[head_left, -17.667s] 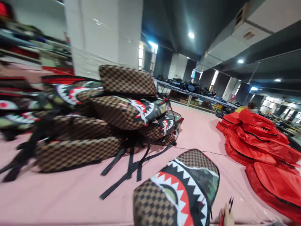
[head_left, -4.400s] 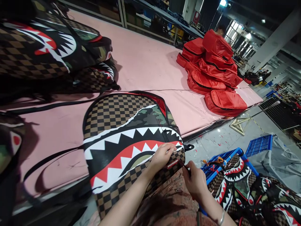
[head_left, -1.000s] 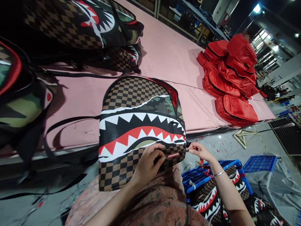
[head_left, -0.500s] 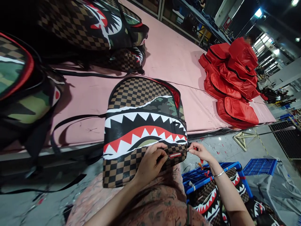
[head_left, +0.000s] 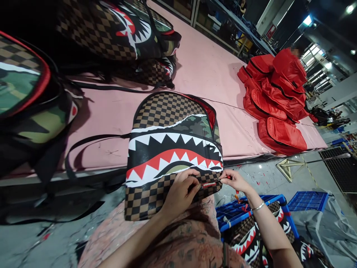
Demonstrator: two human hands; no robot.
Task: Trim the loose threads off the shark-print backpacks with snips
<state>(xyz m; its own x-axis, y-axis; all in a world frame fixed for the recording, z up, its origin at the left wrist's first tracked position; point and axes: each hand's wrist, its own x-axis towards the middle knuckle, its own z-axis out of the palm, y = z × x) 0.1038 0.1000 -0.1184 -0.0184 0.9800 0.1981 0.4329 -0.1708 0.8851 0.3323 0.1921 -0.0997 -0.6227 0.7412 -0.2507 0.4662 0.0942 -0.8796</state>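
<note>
A brown-and-black checkered backpack with a printed shark mouth leans between the pink table's edge and my lap. Its top right zipper opening shows red lining. My left hand pinches the lower front of the bag, beside a small red label. At the right end of that front pocket, the fingertips of my right hand are closed on a small zipper pull. Something red, partly hidden, shows within my right fingers; I cannot make out what it is.
More shark-print bags stand at the left on the pink table. Red bags are piled at its far right. Below my right arm, a blue crate holds more shark-print bags. Black straps trail left from the backpack.
My right hand has moved slightly left along the pocket with the zipper pull, closer to my left hand. The view has shifted a little; my left hand keeps its grip.
</note>
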